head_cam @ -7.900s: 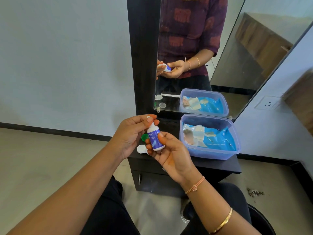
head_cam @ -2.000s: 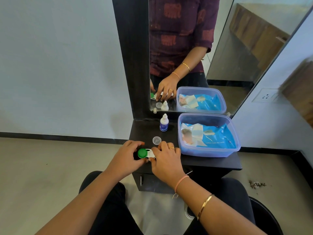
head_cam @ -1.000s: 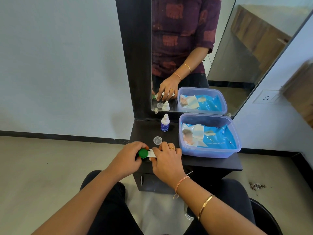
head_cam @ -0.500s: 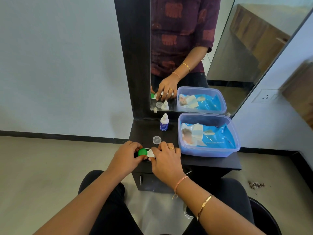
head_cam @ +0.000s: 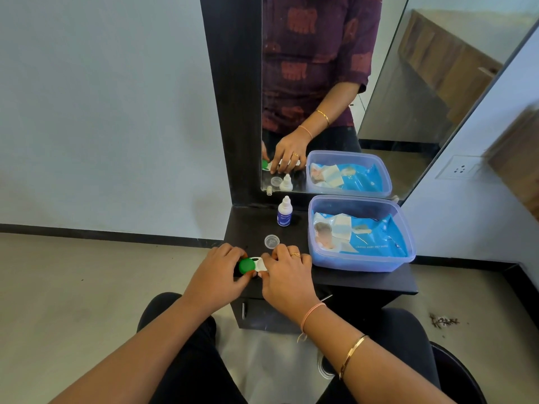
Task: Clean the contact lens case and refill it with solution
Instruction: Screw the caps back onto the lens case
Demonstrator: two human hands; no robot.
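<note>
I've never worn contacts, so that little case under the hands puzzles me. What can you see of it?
The contact lens case is a small, flat white plastic piece lying on the near edge of the dark dresser top. A round green cap sits on its left well, pinched by the left hand. The right hand covers the right end, so that well and any cap there are hidden. A dark mark shows on the white middle.

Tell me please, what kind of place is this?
Probably a dressing corner in a home or a salon: a tall mirror in a dark frame, a small dark vanity shelf below it, and a bare tiled floor by a plain wall.
</note>
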